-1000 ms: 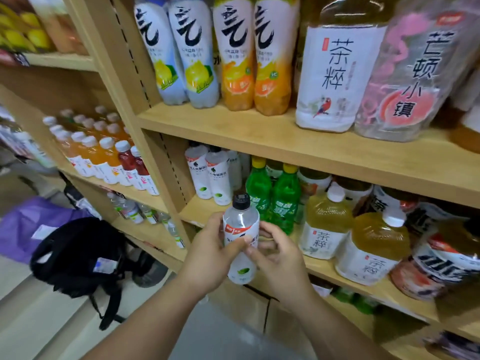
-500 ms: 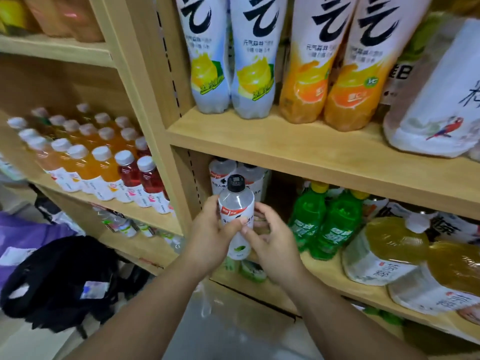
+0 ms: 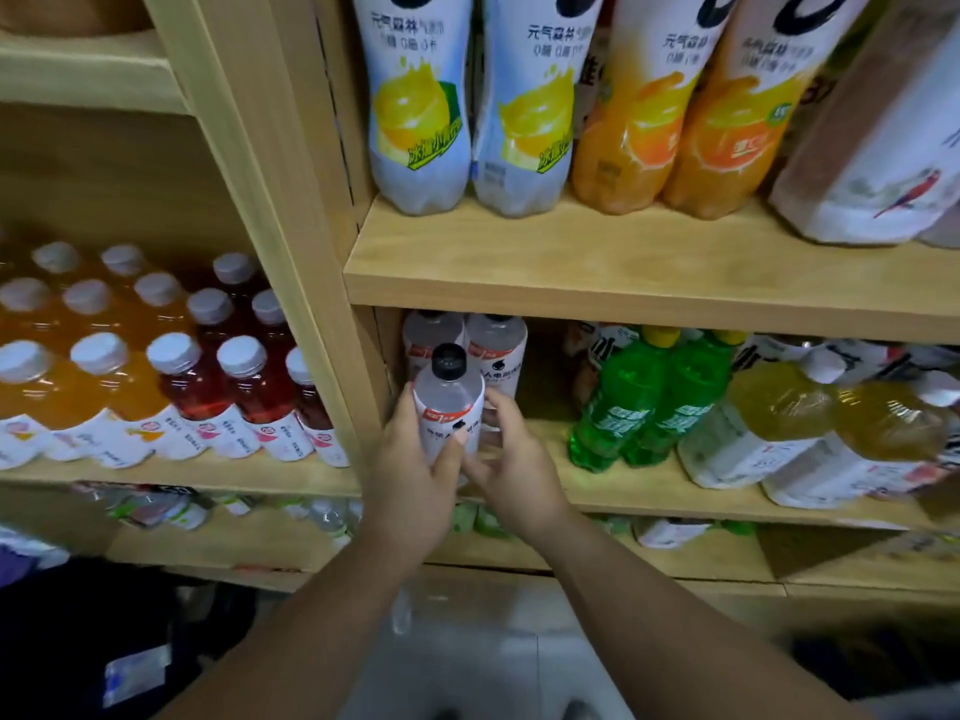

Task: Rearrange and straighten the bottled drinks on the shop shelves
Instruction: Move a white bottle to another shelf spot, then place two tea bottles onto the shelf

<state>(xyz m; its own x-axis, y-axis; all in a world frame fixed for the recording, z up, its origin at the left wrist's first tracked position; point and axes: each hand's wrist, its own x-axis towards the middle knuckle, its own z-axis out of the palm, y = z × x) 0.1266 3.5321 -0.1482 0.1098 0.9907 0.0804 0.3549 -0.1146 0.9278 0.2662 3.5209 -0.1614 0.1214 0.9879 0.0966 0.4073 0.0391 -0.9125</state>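
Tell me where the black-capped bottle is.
Head view, centre: the black-capped bottle is held by left hand and right hand, in front of two matching bottles at the left end of the shelf.

Pale wooden shelves (image 3: 623, 272) filling the upper and middle frame, wooden upright (image 3: 270, 200) left of centre, grey tiled floor (image 3: 493, 657) at bottom centre, black bag (image 3: 78, 641) in lower left corner, even indoor light

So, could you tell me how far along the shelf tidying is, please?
Done: two matching clear bottles stand upright at the back of the wooden middle shelf. In hand: the left hand and right hand hold a clear black-capped bottle in front of them. Left: the big yellow tea jugs on the right look tilted.
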